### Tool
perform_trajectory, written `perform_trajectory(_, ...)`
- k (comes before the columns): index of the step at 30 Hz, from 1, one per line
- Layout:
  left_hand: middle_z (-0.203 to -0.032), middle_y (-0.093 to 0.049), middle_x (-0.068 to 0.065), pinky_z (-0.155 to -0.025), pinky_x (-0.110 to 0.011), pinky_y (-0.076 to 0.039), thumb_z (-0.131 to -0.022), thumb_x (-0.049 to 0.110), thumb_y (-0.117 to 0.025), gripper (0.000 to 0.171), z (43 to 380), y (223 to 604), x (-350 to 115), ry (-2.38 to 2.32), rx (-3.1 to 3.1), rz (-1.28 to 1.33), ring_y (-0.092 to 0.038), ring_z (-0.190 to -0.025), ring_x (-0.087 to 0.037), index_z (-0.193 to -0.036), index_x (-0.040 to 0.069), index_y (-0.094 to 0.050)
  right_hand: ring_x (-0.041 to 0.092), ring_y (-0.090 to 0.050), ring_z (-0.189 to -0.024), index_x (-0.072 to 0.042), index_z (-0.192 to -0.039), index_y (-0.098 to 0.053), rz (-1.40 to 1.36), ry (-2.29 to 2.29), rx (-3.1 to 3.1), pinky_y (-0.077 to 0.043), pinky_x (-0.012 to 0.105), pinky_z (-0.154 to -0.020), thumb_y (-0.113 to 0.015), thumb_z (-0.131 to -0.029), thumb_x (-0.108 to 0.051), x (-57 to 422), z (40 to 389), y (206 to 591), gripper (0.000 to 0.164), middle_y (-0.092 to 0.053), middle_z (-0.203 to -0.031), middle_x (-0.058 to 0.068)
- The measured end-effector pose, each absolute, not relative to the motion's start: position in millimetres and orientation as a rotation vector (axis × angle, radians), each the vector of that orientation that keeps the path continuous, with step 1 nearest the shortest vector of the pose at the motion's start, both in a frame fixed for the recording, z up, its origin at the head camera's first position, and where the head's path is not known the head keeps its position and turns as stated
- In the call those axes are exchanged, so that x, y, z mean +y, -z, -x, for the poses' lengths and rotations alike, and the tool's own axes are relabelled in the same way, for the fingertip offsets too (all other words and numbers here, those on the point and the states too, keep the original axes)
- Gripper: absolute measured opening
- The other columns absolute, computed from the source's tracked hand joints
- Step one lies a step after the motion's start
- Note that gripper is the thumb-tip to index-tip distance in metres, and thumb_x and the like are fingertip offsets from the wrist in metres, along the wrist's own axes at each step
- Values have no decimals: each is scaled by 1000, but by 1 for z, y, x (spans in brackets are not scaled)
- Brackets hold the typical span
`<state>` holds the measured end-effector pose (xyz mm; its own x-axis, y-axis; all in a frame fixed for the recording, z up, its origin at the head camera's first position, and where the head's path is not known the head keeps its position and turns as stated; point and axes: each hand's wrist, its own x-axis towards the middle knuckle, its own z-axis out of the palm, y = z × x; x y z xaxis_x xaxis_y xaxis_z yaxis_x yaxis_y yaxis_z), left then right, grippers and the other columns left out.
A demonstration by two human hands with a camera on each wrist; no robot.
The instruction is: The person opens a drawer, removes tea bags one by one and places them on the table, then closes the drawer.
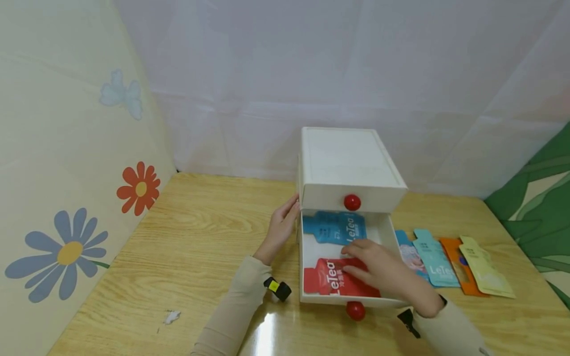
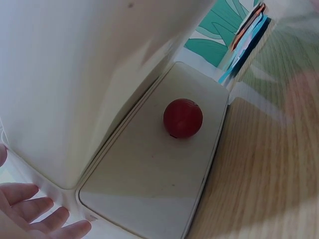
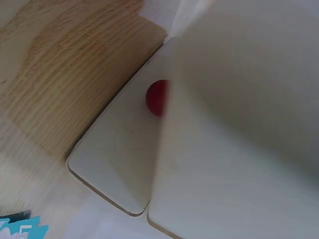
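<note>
A white drawer cabinet [image 1: 352, 158] stands on the table with one drawer [image 1: 378, 227] pulled out. Inside it, a blue LeTea pouch [image 1: 338, 227] lies toward the back and a red LeTea pouch [image 1: 327, 277] near the front. My right hand [image 1: 378, 269] reaches over the drawer's right wall, its fingers extended above the red pouch and the thumb overlapping it. My left hand [image 1: 280, 227] rests against the cabinet's left side; in the left wrist view its fingers [image 2: 42, 206] lie straight along the wall. The right hand is out of sight in its own wrist view.
Right of the cabinet lie several pouches: a blue one [image 1: 411, 254], a turquoise one [image 1: 436, 259], an orange one [image 1: 460, 269] and a yellow one [image 1: 487, 269]. Below the open drawer, a lower drawer front [image 2: 144, 174] with a red knob [image 2: 183, 118] is closed.
</note>
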<state>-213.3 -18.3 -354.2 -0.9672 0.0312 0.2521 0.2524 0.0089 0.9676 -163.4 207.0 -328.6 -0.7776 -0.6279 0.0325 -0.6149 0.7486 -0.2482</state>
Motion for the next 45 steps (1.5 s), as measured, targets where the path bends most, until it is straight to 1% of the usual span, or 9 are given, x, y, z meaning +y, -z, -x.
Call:
perform_trajectory(2, -132, -44, -23, -102, -39, -33, -96, 7, -43, 37, 217, 360, -19, 2105, -2098, 303, -39, -124, -31, -129, -9, -43, 19, -55, -90, -12, -100, -65, 1047, 377, 2897, -52, 37, -76, -72, -78, -25, 207, 163, 329, 26, -62, -96, 1)
perform_trajectory(7, -133, -45, -16, -103, -35, -33, -96, 12, -45, 38, 230, 378, -18, 2117, -2095, 279, -40, -124, -24, -131, -3, -45, 19, -54, -88, -13, -99, -65, 1061, 395, 2890, -52, 37, -75, -72, -78, -24, 207, 163, 329, 24, -61, -95, 2)
perform_trajectory(10, -132, -47, -15, -102, -33, -35, -96, 13, -45, 38, 231, 381, -18, 2089, -2090, 281, -41, -123, -22, -131, -2, -46, 17, -54, -87, -13, -98, -65, 1044, 413, 2888, -52, 35, -74, -72, -78, -24, 206, 163, 330, 24, -61, -94, 1)
perform_trajectory(17, -131, -45, -22, -102, -38, -33, -96, 7, -43, 37, 213, 352, -18, 2098, -2120, 269, -40, -124, -29, -129, -9, -44, 11, -50, -81, -14, -97, -65, 1017, 440, 2902, -51, 29, -69, -71, -78, -25, 207, 163, 331, 23, -58, -90, -3)
perform_trajectory(22, -132, -44, -21, -102, -38, -33, -96, 8, -43, 37, 212, 351, -18, 2097, -2130, 269, -40, -124, -29, -130, -8, -44, 8, -49, -81, -16, -97, -66, 975, 482, 2887, -50, 25, -67, -71, -79, -27, 206, 161, 328, 22, -55, -88, -7)
perform_trajectory(29, -133, -43, -20, -103, -38, -32, -97, 8, -42, 38, 211, 351, -19, 2104, -2143, 273, -38, -125, -29, -131, -7, -42, 5, -47, -76, -17, -94, -65, 1013, 529, 2855, -49, 21, -65, -69, -80, -27, 206, 158, 325, 17, -53, -84, -10)
perform_trajectory(37, -133, -44, -20, -103, -38, -33, -96, 8, -43, 37, 218, 360, -19, 2118, -2122, 274, -39, -125, -29, -131, -7, -43, 4, -48, -69, -13, -95, -60, 1055, 580, 2768, -48, 21, -61, -66, -83, -28, 206, 158, 322, 20, -59, -82, -11)
perform_trajectory(42, -134, -44, -16, -104, -36, -31, -97, 12, -44, 38, 230, 379, -18, 2132, -2103, 266, -38, -126, -24, -132, -3, -45, 7, -53, -74, -12, -98, -62, 1108, 579, 2780, -51, 28, -67, -65, -85, -25, 208, 156, 322, 19, -63, -90, -6)
perform_trajectory(45, -134, -45, -14, -103, -34, -32, -97, 15, -44, 38, 232, 382, -18, 2104, -2118, 254, -39, -125, -22, -132, -1, -45, 10, -56, -78, -11, -100, -63, 1122, 578, 2799, -53, 32, -70, -65, -84, -23, 208, 154, 323, 20, -65, -94, -3)
